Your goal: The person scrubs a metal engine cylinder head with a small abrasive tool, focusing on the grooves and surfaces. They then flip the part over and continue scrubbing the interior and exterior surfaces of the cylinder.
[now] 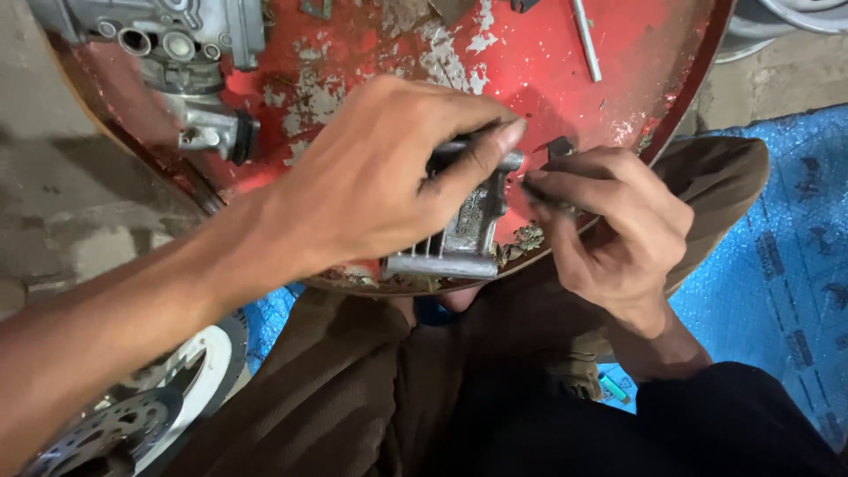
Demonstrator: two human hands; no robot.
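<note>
My left hand [380, 177] grips a grey cast-metal part [464, 231] with ribbed fins, holding it upright on the near edge of a round red metal tray [548, 53]. The index finger lies across the part's top. My right hand [609, 230] is right beside it, fingers pinched on a small dark piece [546, 196] pressed against the part's right side. What the small piece is I cannot tell. Bits of dirt lie on the tray beside the part.
A grey carburettor-like assembly [190, 62] sits at the tray's far left. A thin metal rod [586, 40] lies at the far right. My brown-trousered knees [353, 380] are below, a wheel with a brake disc [132, 424] at lower left, and a blue tarp [777, 265] to the right.
</note>
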